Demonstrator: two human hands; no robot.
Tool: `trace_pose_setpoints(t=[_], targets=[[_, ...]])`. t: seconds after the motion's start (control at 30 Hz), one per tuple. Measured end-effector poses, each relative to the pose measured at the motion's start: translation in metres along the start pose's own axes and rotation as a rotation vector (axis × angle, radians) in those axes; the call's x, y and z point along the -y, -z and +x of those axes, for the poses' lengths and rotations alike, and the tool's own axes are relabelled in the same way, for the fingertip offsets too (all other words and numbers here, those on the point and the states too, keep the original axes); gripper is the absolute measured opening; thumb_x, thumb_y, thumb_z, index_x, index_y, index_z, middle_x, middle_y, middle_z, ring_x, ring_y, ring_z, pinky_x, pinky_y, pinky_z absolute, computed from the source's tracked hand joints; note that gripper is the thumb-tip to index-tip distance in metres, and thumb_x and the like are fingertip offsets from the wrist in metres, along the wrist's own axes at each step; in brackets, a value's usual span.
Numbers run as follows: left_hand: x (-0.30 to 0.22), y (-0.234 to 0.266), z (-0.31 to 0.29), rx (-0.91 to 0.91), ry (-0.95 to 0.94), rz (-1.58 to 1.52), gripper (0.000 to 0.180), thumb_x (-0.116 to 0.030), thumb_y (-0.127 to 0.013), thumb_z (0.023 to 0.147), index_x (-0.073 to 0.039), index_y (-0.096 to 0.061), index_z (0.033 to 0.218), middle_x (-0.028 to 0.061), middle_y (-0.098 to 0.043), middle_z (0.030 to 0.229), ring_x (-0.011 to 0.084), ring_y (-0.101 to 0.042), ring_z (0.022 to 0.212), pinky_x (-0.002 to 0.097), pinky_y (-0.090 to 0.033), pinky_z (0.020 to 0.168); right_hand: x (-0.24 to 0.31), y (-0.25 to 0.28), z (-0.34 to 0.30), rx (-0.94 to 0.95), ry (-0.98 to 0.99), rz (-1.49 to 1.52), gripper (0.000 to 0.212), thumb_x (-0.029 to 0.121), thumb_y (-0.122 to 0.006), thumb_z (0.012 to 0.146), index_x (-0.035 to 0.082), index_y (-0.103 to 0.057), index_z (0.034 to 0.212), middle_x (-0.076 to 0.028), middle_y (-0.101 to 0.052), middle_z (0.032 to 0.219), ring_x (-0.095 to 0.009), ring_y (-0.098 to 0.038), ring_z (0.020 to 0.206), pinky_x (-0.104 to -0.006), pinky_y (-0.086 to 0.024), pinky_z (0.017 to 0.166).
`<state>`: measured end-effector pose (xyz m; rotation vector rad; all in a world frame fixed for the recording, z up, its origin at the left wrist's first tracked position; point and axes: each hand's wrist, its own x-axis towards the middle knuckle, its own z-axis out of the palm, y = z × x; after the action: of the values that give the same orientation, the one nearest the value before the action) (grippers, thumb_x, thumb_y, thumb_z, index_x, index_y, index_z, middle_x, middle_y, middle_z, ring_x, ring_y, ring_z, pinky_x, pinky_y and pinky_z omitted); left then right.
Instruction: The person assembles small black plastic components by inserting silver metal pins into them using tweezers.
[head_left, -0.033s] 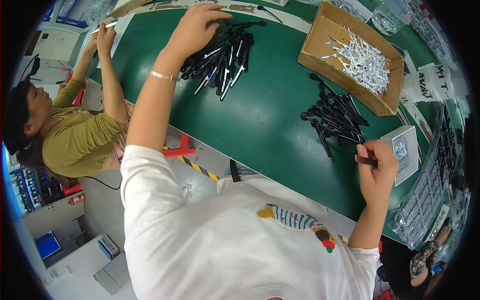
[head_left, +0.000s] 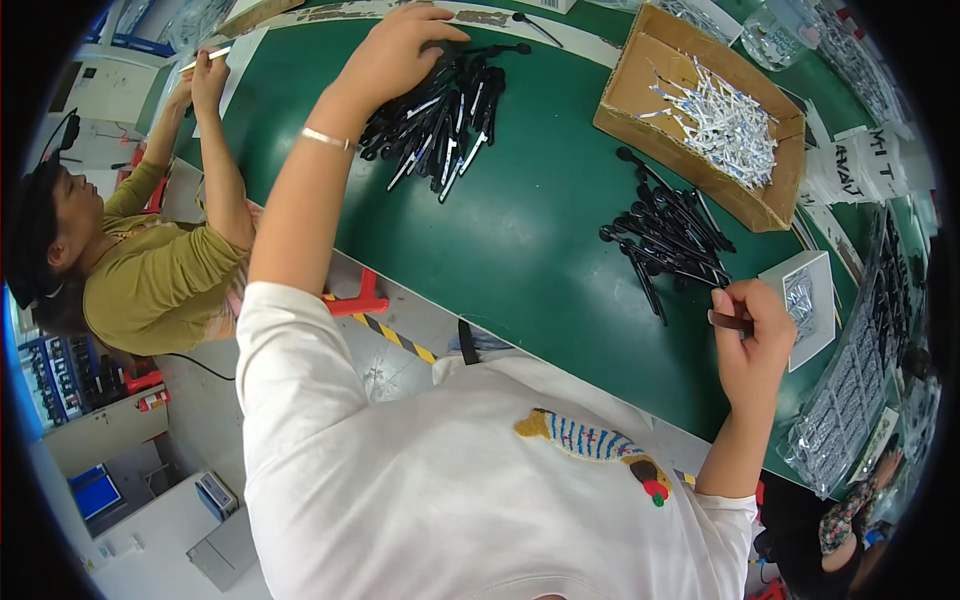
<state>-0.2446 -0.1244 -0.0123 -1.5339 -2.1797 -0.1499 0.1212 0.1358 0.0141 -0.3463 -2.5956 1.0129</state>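
Observation:
My left hand [head_left: 400,55] reaches over the far end of a pile of thin black rod-like parts with rounded ends [head_left: 440,125]. Its fingers are stretched out and apart; the hand hides part of the pile. White strips show along several of these parts. To the right lies a second pile of black rod-like parts [head_left: 670,230], with no white strips visible on most of them. Beside the near end of that pile, my right hand [head_left: 755,325] is closed around a dark brown flat strip [head_left: 730,321], whose kind I cannot make out.
A cardboard box [head_left: 625,95] of white-and-blue paper scraps stands at the far right. Nearer is a small white box [head_left: 815,340] with small shiny pieces. Bagged parts [head_left: 835,430] line the right edge. At left, a co-worker [head_left: 165,280] holds a thin white piece.
My left hand and forearm have shifted very slightly. My right hand keeps its grip on the brown strip, and the piles look the same.

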Motion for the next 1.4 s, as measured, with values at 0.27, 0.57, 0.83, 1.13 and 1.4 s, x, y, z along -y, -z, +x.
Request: trace_pose_setpoints(t=[0.27,0.57,0.83,1.13,1.4], targets=[[0.002,0.019,0.045,0.223,0.086,-0.283,0.013,-0.006,-0.063,0.066,-0.002,-0.064,0.078,0.0131,-0.061,0.08,0.0326,-0.056,0.087,0.0412,-0.044,0.081,-0.007,0.002,0.001,0.001,-0.021,0.0,0.015,0.001,-0.067,0.075,-0.001,-0.053,0.073,-0.008,-0.052,0.065,-0.017,-0.053,0.051,-0.0255,-0.04,0.048],[-0.106,0.036,0.045,-0.148,0.733,-1.733,0.031,-0.006,-0.058,0.084,0.004,-0.054,0.113,0.0136,-0.065,0.091,0.0219,-0.066,0.08,0.0332,-0.055,0.075,0.001,0.014,0.007,-0.093,-0.003,0.052,0.008,-0.004,-0.064,0.076,-0.001,-0.06,0.082,-0.007,-0.057,0.075,-0.013,-0.057,0.062,-0.0227,-0.044,0.05],[-0.237,0.059,0.076,0.167,0.634,-2.09,0.016,0.002,-0.058,0.082,0.002,-0.056,0.098,0.0149,-0.064,0.094,0.0206,-0.066,0.082,0.0303,-0.058,0.072,0.019,0.017,0.026,-0.202,0.047,0.416,0.017,-0.004,-0.063,0.078,0.001,-0.064,0.094,-0.003,-0.06,0.084,-0.001,-0.047,0.058,-0.0164,-0.035,0.046],[-0.267,0.048,0.067,-0.072,0.346,-1.629,0.031,0.014,-0.059,0.077,0.005,-0.051,0.105,0.0117,-0.061,0.099,0.0169,-0.065,0.085,0.0256,-0.056,0.073,-0.001,0.002,0.019,-0.11,-0.13,0.731,0.011,-0.005,-0.062,0.076,-0.001,-0.06,0.086,0.001,-0.058,0.079,0.002,-0.043,0.054,-0.0132,-0.033,0.048],[-0.261,0.047,0.059,-0.033,0.305,-1.712,0.013,0.009,-0.06,0.08,0.004,-0.058,0.092,0.0071,-0.064,0.086,0.0115,-0.064,0.079,0.0224,-0.054,0.071,-0.001,0.004,0.02,-0.182,0.112,0.384,0.015,-0.004,-0.064,0.066,0.003,-0.057,0.078,-0.002,-0.053,0.073,-0.009,-0.056,0.063,-0.022,-0.046,0.051]])
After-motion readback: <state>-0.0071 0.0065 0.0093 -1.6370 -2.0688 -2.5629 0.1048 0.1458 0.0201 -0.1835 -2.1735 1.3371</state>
